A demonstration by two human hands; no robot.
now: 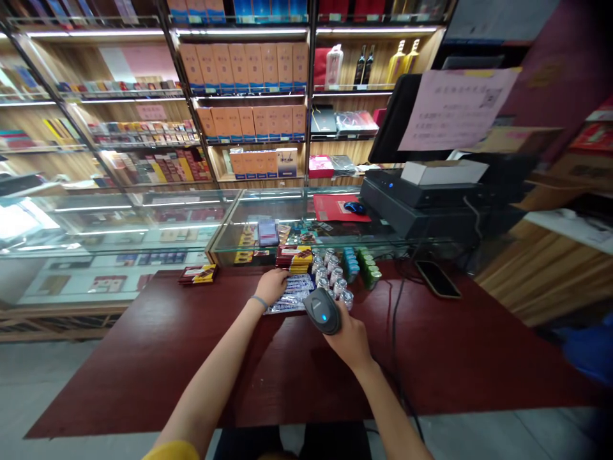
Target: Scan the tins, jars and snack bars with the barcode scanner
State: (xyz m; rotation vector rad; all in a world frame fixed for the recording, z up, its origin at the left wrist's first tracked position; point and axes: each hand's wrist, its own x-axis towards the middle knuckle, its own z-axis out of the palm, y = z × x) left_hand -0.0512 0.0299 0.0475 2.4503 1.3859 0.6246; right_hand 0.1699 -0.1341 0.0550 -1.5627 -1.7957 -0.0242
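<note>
In my right hand [348, 335] is a dark grey barcode scanner [322, 312] with a blue light lit on top, my fingers wrapped round its handle. My left hand [272, 286] is at the left edge of the goods, fingers bent together and tips hidden, so what they hold cannot be made out. Just beyond it lie stacked yellow and dark red chocolate packs [301, 260]. Blue-and-white wrapped packs [287, 301] lie beside and below the hand. Several silvery cylinders [338, 275] stand behind the scanner, with blue ones [351, 263] and green ones [370, 268] to their right.
A smaller chocolate stack [198, 275] sits at the left of the dark red table [191, 345]. A black cable [394, 319] runs across its right side near a phone [437, 279]. Behind are a glass counter [230, 220], a mouse [354, 207] and a monitor [395, 121].
</note>
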